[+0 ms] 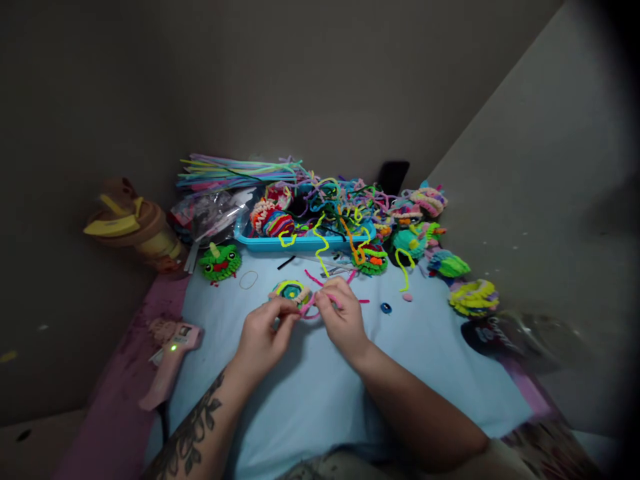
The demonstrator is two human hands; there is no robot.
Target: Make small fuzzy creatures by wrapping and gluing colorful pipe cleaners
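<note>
My left hand (265,333) and my right hand (343,313) meet over the light blue cloth (310,393). Both pinch a pink pipe cleaner (311,308) that loops between their fingertips. Just beyond the fingers lies a round coiled disc (290,290) in yellow, green and blue, touching or joined to the pink strand; I cannot tell which. A short pink piece (363,301) lies to the right of my right hand.
A blue tray (260,243) of tangled pipe cleaners stands at the back, a straight bundle (225,173) behind it. A green frog figure (220,261), a pink glue gun (170,360) and a brown toy (135,223) are left. Coiled figures (473,297) line the right.
</note>
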